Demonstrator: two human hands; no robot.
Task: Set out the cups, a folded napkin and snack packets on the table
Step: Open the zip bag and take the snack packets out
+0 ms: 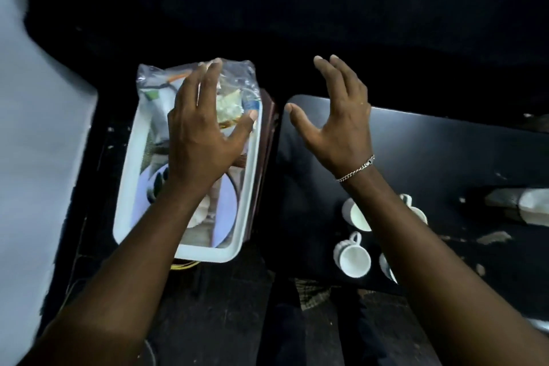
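Observation:
My left hand [205, 131] hovers with spread fingers over a clear plastic snack packet [234, 83] that lies at the far end of a white tray [246, 187]. Whether it touches the packet I cannot tell. My right hand [335, 116] is raised, open and empty, above the far left corner of the black table [445, 157]. Several white cups stand on the table near its front edge: one [353, 261] in full view, others [359, 217] partly hidden under my right forearm.
The tray also holds a plate [228, 202] and other items, and rests on a dark stand left of the table. A whitish wrapped bundle [523, 202] lies at the table's right. A pale wall [38, 157] runs along the left. The surroundings are dark.

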